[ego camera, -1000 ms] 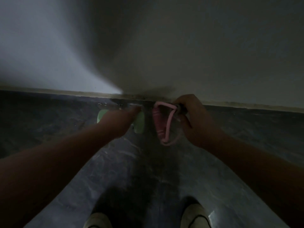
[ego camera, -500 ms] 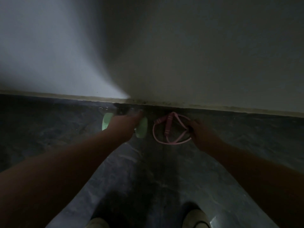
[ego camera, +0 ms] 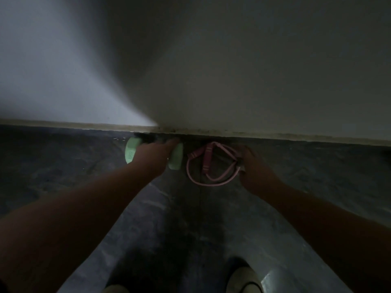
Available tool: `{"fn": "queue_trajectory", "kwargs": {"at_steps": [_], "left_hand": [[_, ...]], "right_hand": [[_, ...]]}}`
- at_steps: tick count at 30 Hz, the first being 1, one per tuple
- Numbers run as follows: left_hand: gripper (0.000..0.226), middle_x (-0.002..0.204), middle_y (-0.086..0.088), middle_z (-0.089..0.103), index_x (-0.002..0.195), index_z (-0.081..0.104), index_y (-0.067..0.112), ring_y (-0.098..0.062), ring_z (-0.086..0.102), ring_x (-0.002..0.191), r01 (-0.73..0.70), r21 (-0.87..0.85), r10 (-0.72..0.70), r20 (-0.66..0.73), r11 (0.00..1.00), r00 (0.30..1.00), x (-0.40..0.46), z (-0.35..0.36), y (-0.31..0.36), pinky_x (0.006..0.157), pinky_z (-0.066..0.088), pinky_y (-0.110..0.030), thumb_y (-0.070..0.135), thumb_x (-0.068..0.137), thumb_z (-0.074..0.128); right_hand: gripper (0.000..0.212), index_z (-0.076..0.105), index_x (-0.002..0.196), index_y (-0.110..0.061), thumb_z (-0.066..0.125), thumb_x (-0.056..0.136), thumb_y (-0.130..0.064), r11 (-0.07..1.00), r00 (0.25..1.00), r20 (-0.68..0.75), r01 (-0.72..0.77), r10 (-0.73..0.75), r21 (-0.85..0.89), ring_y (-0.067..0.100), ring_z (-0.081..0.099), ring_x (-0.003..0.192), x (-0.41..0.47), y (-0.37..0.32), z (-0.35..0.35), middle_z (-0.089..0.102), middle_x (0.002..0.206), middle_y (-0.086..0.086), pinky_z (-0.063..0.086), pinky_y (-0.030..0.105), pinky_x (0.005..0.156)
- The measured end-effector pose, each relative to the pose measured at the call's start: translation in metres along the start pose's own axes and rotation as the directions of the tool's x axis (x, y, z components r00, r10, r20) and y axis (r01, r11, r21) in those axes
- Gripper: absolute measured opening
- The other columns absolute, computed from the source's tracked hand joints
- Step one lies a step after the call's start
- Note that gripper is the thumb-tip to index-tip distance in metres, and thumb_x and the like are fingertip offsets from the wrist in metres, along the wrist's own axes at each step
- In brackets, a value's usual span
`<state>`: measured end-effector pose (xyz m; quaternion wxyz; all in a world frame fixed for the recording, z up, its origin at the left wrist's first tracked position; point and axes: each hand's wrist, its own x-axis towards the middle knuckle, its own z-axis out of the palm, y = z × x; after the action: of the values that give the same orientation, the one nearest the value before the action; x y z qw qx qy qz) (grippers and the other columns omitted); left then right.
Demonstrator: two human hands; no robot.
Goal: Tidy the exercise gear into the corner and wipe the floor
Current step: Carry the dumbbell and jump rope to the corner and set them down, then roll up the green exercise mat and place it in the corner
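A pale green dumbbell (ego camera: 131,152) lies on the dark floor against the skirting where two walls meet. My left hand (ego camera: 155,155) is over its middle and grips the bar, hiding it; both green ends show on either side. Just to the right lies a pink resistance band (ego camera: 208,163) in loose loops with a pink handle. My right hand (ego camera: 252,169) touches the band's right end and holds a small grey end piece there; its fingers are hard to make out in the dim light.
The pale skirting board (ego camera: 275,135) and two walls (ego camera: 232,70) close off the space right behind the gear. The dark marbled floor (ego camera: 169,218) stretches towards me. The toes of my light shoes (ego camera: 243,278) show at the bottom edge.
The pink band, lifted and bunched in my right hand a second ago, now lies spread on the floor. My right hand has lowered with it. My left hand stays on the dumbbell.
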<state>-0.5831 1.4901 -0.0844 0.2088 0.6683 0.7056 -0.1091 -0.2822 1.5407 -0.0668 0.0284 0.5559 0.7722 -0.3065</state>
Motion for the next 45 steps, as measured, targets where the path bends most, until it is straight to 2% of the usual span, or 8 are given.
{"fn": "queue_trajectory", "kwargs": {"at_steps": [6, 14, 23, 27, 33, 38, 42, 45], "left_hand": [[0.078, 0.124, -0.011, 0.066, 0.152, 0.024, 0.028, -0.032, 0.067, 0.105, -0.022, 0.038, 0.022, -0.013, 0.999, 1.000, 0.002, -0.002, -0.004, 0.083, 0.053, -0.041, 0.010, 0.086, 0.062], [0.073, 0.146, -0.008, 0.050, 0.151, 0.032, 0.025, -0.029, 0.048, 0.132, 0.020, -0.134, -0.016, 0.025, 0.991, 1.000, -0.048, -0.055, 0.004, 0.103, 0.045, -0.044, 0.006, 0.085, 0.056], [0.064, 0.154, -0.005, 0.042, 0.151, 0.033, 0.022, -0.026, 0.036, 0.142, 0.145, -0.252, -0.128, 0.083, 0.957, 0.988, -0.234, -0.267, 0.023, 0.114, 0.031, -0.046, 0.015, 0.090, 0.052], [0.058, 0.147, -0.009, 0.049, 0.146, 0.040, 0.018, -0.028, 0.041, 0.137, 0.146, -0.292, -0.167, -0.050, 0.945, 0.985, -0.330, -0.405, 0.029, 0.114, 0.031, -0.046, 0.023, 0.090, 0.055], [0.058, 0.156, -0.011, 0.037, 0.149, 0.034, 0.019, -0.031, 0.028, 0.146, 0.131, -0.294, -0.178, -0.140, 0.947, 0.974, -0.455, -0.577, 0.036, 0.120, 0.024, -0.049, 0.036, 0.096, 0.048], [0.064, 0.154, -0.013, 0.040, 0.147, 0.035, 0.018, -0.032, 0.030, 0.146, 0.119, -0.254, -0.170, -0.191, 0.960, 0.967, -0.511, -0.645, 0.026, 0.118, 0.026, -0.052, 0.043, 0.089, 0.028], [0.058, 0.156, -0.013, 0.036, 0.148, 0.038, 0.020, -0.035, 0.027, 0.146, 0.201, -0.280, -0.266, -0.219, 0.939, 0.939, -0.552, -0.665, 0.039, 0.119, 0.025, -0.053, 0.032, 0.092, 0.049], [0.063, 0.160, -0.011, 0.029, 0.150, 0.034, 0.023, -0.034, 0.020, 0.149, 0.288, -0.270, -0.345, -0.194, 0.919, 0.918, -0.577, -0.666, 0.053, 0.119, 0.020, -0.053, 0.037, 0.091, 0.051]], "right_hand": [[0.075, 0.038, 0.147, -0.017, 0.057, 0.077, 0.002, 0.999, 0.998, 0.049, 0.035, -0.034, -0.022, 0.032, 0.042, 0.131, 0.004, -0.015, -0.002, 0.043, 0.146, 0.011, 0.039, 0.044, 0.110], [0.076, 0.043, 0.143, -0.014, 0.058, 0.071, 0.001, 0.994, 0.991, 0.105, 0.092, -0.086, -0.061, 0.035, 0.039, 0.130, -0.011, -0.056, -0.039, 0.044, 0.144, 0.014, 0.037, 0.048, 0.109], [0.072, 0.045, 0.144, -0.009, 0.051, 0.072, -0.015, 0.994, 0.990, 0.106, 0.096, -0.091, -0.049, 0.036, 0.046, 0.126, -0.154, -0.200, -0.205, 0.049, 0.143, 0.014, 0.043, 0.049, 0.104], [0.069, 0.049, 0.141, -0.008, 0.046, 0.073, -0.019, 0.987, 0.988, 0.059, 0.147, -0.143, -0.065, 0.034, 0.048, 0.126, -0.219, -0.293, -0.319, 0.053, 0.138, 0.015, 0.038, 0.040, 0.108], [0.064, 0.043, 0.145, -0.006, 0.036, 0.084, -0.021, 0.983, 0.984, -0.027, 0.178, -0.179, -0.035, 0.032, 0.040, 0.135, -0.326, -0.434, -0.481, 0.049, 0.145, 0.016, 0.033, 0.046, 0.115], [0.066, 0.031, 0.153, -0.015, 0.054, 0.091, -0.014, 0.989, 0.984, -0.091, 0.148, -0.150, -0.025, 0.029, 0.027, 0.144, -0.387, -0.486, -0.544, 0.035, 0.156, 0.011, 0.023, 0.043, 0.120], [0.068, 0.027, 0.154, -0.018, 0.054, 0.092, -0.020, 0.984, 0.977, -0.113, 0.177, -0.178, -0.018, 0.030, 0.023, 0.146, -0.414, -0.502, -0.560, 0.031, 0.158, 0.010, 0.023, 0.048, 0.120], [0.066, 0.026, 0.155, -0.021, 0.052, 0.095, -0.028, 0.962, 0.960, -0.077, 0.265, -0.270, -0.070, 0.029, 0.019, 0.149, -0.417, -0.509, -0.572, 0.027, 0.161, 0.007, 0.022, 0.048, 0.120]]}}
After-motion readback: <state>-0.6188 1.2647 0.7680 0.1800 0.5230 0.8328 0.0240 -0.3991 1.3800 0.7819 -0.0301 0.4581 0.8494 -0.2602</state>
